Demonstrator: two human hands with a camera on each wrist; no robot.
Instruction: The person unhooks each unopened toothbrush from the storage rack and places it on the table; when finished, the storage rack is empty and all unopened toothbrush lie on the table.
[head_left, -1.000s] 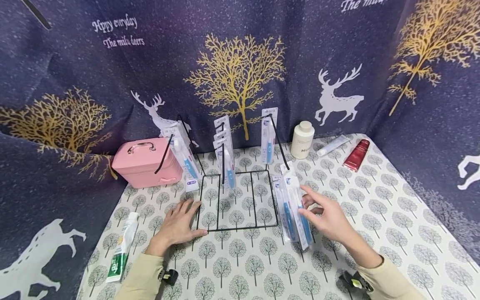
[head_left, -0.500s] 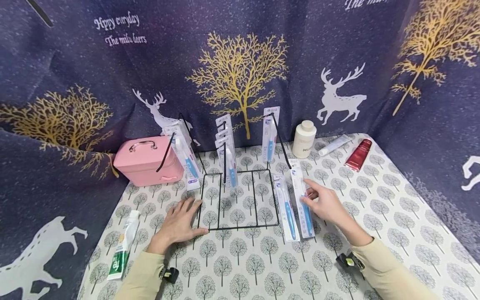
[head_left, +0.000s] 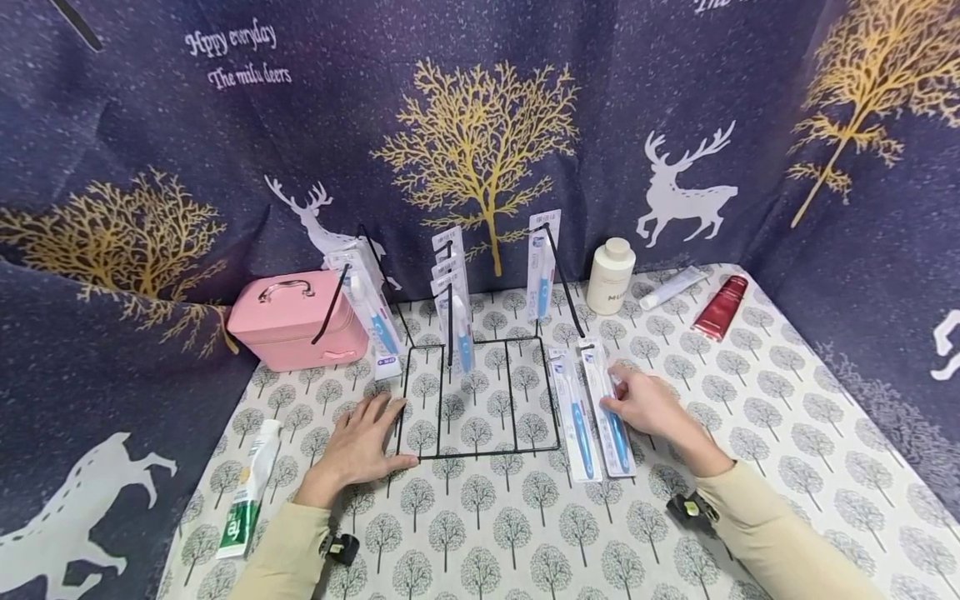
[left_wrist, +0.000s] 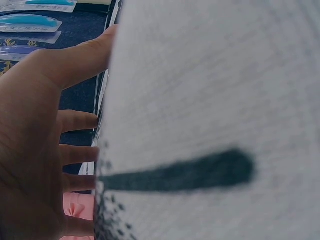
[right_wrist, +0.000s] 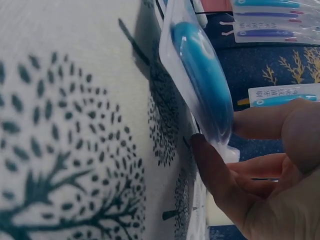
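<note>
At the right of the rack, my right hand (head_left: 645, 402) pinches the side edge of a packaged toothbrush (head_left: 615, 425). In the right wrist view, thumb and fingers lie on opposite sides of the clear blister (right_wrist: 205, 75), close over the cloth. A second packaged toothbrush (head_left: 579, 425) lies just left of it, beside the rack. My left hand (head_left: 358, 446) rests with spread fingers at the left edge of the black wire rack (head_left: 480, 454). In the left wrist view, the fingertips of that hand (left_wrist: 35, 115) press down on the tablecloth.
More packaged toothbrushes hang on the hooks: at left (head_left: 375, 321), middle (head_left: 459, 325) and right (head_left: 543, 275). A pink case (head_left: 292, 325) stands behind left, a green-white toothpaste tube (head_left: 247, 492) nearer. A white bottle (head_left: 612, 277), pale tube (head_left: 673, 288) and red tube (head_left: 720, 308) are back right.
The toothbrush in my right hand has gone from tilted near the right hook's tip to lower down, alongside the one on the cloth. My left hand has stayed put.
</note>
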